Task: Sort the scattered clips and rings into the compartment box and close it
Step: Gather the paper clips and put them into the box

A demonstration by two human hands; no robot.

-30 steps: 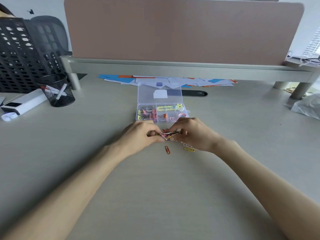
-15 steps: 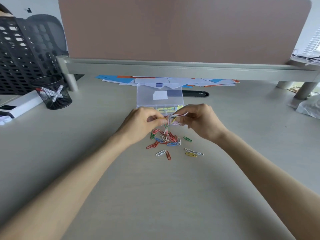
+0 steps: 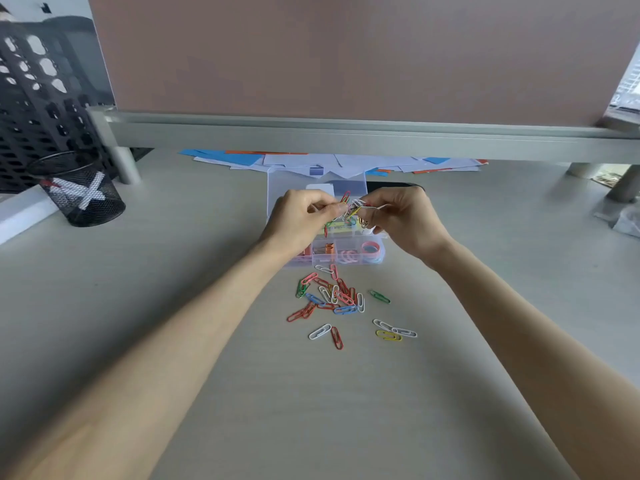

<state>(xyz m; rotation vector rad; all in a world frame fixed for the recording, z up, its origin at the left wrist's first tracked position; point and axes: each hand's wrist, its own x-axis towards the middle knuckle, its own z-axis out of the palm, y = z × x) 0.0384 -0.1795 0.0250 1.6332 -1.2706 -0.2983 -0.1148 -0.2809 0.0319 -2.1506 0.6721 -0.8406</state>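
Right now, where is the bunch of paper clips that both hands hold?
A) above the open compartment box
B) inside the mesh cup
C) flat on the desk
A: the left hand and the right hand pinch the bunch of paper clips over the open compartment box.

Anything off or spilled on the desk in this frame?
Yes: loose paper clips lie scattered on the desk in front of the open compartment box, unsorted. The left hand and right hand pinch a tangled clump of clips above it.

Red, green, blue, white and yellow paper clips [image 3: 341, 298] are lying just before the clear compartment box [image 3: 325, 260]; pink rings [image 3: 370, 249] are showing inside it
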